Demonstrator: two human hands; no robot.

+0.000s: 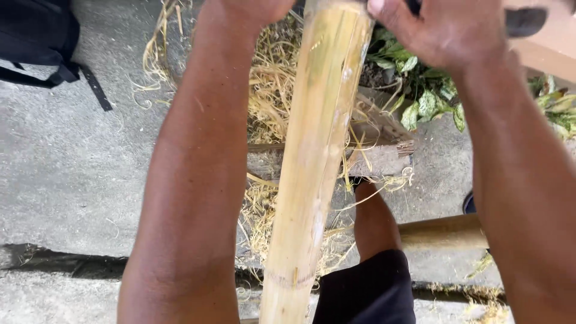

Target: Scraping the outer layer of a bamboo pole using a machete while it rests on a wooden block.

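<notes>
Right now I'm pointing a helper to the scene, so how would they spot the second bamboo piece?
Start at the long pale bamboo pole held upright in mid-frame over the concrete floor. Look right, past the bent knee. The short brown bamboo piece lies flat there, darker than the pole.

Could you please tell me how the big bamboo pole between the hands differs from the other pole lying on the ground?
The bamboo pole stands steeply between the arms, while the second pole lies flat on the concrete. The bamboo pole is pale yellow with scraped streaks; the second pole is browner and duller. The bamboo pole looks thicker and shows most of its length; the second pole is largely hidden behind the right arm. Both are round.
</notes>
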